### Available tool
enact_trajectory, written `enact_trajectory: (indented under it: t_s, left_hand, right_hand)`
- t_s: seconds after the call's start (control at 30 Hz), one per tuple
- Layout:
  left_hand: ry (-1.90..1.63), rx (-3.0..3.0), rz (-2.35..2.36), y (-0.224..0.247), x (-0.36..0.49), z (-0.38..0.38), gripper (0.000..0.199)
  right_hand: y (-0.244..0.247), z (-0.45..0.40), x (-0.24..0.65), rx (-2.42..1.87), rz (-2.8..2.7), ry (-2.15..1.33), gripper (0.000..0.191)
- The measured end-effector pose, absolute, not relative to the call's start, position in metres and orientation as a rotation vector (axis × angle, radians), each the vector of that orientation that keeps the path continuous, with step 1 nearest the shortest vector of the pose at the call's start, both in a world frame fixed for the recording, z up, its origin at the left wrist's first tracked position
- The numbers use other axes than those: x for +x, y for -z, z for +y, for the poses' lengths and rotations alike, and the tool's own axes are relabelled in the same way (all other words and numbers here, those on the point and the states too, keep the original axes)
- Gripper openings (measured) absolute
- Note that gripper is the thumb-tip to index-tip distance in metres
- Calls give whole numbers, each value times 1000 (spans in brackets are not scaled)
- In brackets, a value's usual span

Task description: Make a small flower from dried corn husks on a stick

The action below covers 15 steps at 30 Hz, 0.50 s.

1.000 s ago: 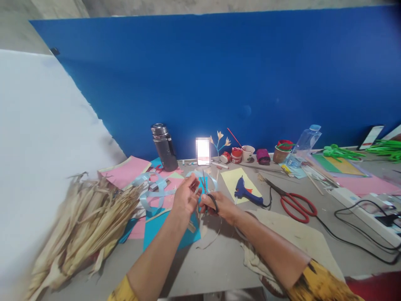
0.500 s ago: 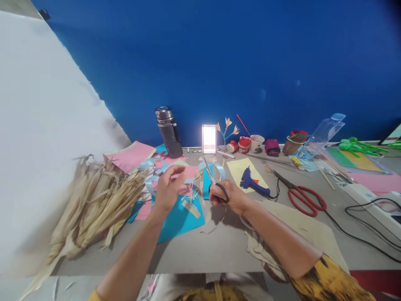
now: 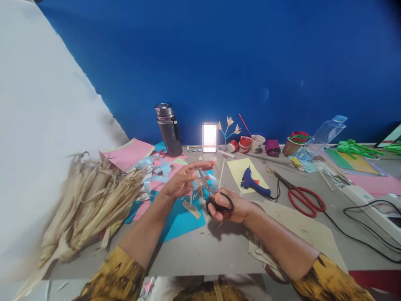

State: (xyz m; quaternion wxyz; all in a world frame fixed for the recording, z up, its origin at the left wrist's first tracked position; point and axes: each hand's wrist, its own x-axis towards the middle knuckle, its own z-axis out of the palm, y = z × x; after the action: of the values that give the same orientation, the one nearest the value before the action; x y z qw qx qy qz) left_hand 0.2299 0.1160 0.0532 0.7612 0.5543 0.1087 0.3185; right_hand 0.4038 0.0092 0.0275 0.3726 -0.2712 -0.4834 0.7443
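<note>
My right hand (image 3: 228,205) is closed around the black-handled scissors (image 3: 223,206), fingers through the loops, blades pointing up and left. My left hand (image 3: 184,179) is just left of the blades, its fingers stretched out to the right near the scissor tips; I make out nothing held in it. Below and behind the hands lie a light blue ribbon (image 3: 150,184), blue paper (image 3: 177,225) and a cut piece of dried husk (image 3: 191,208) among small scraps. A pale thin strip (image 3: 222,173) shows just beyond the blades.
A bundle of dried husks (image 3: 78,209) fills the left side, with a dark flask (image 3: 169,136) behind. On the right are a blue glue gun (image 3: 253,183), red-handled scissors (image 3: 303,200), a power strip (image 3: 369,217) and its cables. A paper cup (image 3: 257,143) stands by the wall.
My left hand has moved right, its fingers now stretched out by the scissor blades. My right hand and the scissors have lowered slightly, and the blades tilt further left.
</note>
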Motion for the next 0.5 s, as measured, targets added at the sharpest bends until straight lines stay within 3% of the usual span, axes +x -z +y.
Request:
enact_trajectory:
  t_s: [0.13, 0.5]
  left_hand:
    - [-754, 1172, 352, -49, 227, 118, 27]
    - [-811, 1087, 457, -56, 228, 110, 37]
  right_hand:
    - [-30, 8, 404, -673, -1242, -1891, 66]
    - [-25, 10, 400, -661, -1132, -1889, 65]
